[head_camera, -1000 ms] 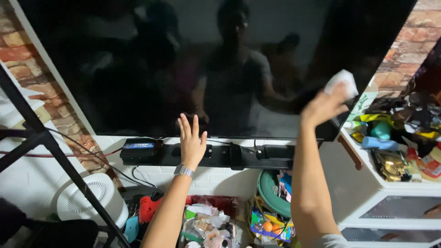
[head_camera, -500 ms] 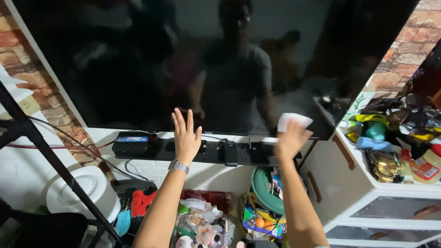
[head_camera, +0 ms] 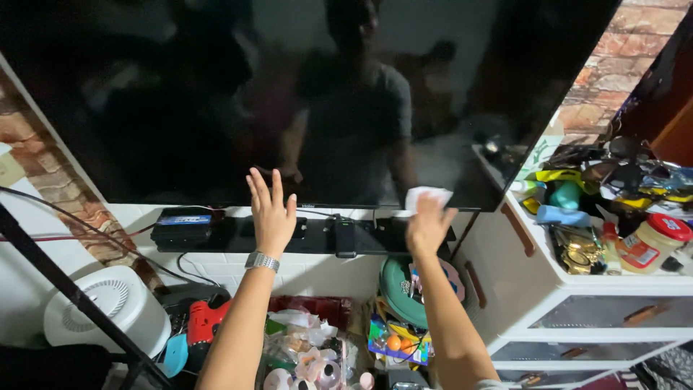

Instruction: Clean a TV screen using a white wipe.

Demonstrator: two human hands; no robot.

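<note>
A person's left hand [head_camera: 272, 217] lies flat, fingers spread, against the lower edge of a large dark television screen [head_camera: 216, 108], holding nothing. The right hand [head_camera: 427, 225] is closed on a white cloth [head_camera: 427, 196], pressed to the screen's bottom edge to the right of the left hand. A silver wristwatch [head_camera: 261, 261] circles the left wrist. Just below both hands runs a black shelf [head_camera: 317, 237] carrying a black box with a blue label [head_camera: 182, 221] left of the left hand. Beneath the arms lies a heap of packets and wrappers [head_camera: 310, 347], with a red tool [head_camera: 203, 322] and a white round appliance [head_camera: 101, 307] further left. Right of the right hand, a white drawer unit [head_camera: 577, 303] carries crumpled yellow and teal packages [head_camera: 570, 195] and a red-lidded jar with a pale label [head_camera: 646, 242].
</note>
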